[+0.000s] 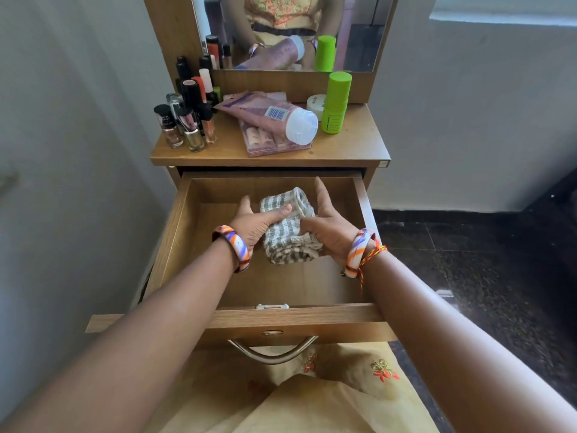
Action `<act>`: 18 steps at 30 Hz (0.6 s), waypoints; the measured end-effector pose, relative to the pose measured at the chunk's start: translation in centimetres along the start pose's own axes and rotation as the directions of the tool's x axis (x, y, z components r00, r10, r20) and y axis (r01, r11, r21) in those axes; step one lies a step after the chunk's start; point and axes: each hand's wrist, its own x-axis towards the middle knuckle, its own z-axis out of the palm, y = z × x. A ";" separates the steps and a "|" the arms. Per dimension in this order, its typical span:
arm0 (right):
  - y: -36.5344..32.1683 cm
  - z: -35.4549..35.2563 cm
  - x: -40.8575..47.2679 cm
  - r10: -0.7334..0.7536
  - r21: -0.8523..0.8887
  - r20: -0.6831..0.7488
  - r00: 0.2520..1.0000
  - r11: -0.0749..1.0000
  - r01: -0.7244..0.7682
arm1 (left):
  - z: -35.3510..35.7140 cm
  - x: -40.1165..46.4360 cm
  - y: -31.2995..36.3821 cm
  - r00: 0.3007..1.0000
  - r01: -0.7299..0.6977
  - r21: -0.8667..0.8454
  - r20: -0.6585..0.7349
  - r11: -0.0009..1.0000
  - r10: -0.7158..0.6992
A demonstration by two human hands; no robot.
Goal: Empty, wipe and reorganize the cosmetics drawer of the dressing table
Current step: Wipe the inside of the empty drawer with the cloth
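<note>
The wooden drawer of the dressing table is pulled out, and only a cloth is inside it. A grey and white striped cloth, folded into a bundle, is held over the drawer floor. My left hand grips its left side, thumb laid across the top. My right hand holds the right side with the fingers stretched toward the drawer's back wall. On the tabletop stand the cosmetics: several nail polish bottles, a pink tube lying on a pink palette, a green stick and a white jar.
A mirror rises behind the tabletop and reflects the person and the bottles. A metal handle hangs from the drawer front, just above my lap. White walls flank the table; dark stone floor lies to the right.
</note>
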 end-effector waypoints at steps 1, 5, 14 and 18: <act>-0.2 0.1 -0.2 -0.076 -0.015 0.003 0.997 0.997 0.076 | -0.1 0.1 0.0 1.000 -0.010 0.006 0.012 1.000 0.010; -0.5 0.0 -0.4 -0.118 -0.022 -0.023 0.993 0.993 0.117 | -0.1 -0.7 0.4 0.990 -0.048 -0.025 0.135 0.999 0.051; -0.2 0.0 -0.4 0.079 -0.198 -0.072 0.994 0.976 -0.092 | -0.2 -2.0 0.4 0.965 -0.149 0.121 0.234 0.981 0.117; -0.3 -0.9 -0.9 0.190 -0.253 0.053 0.980 0.952 -0.171 | -0.2 -3.1 0.9 0.935 -0.162 0.204 0.344 0.965 0.084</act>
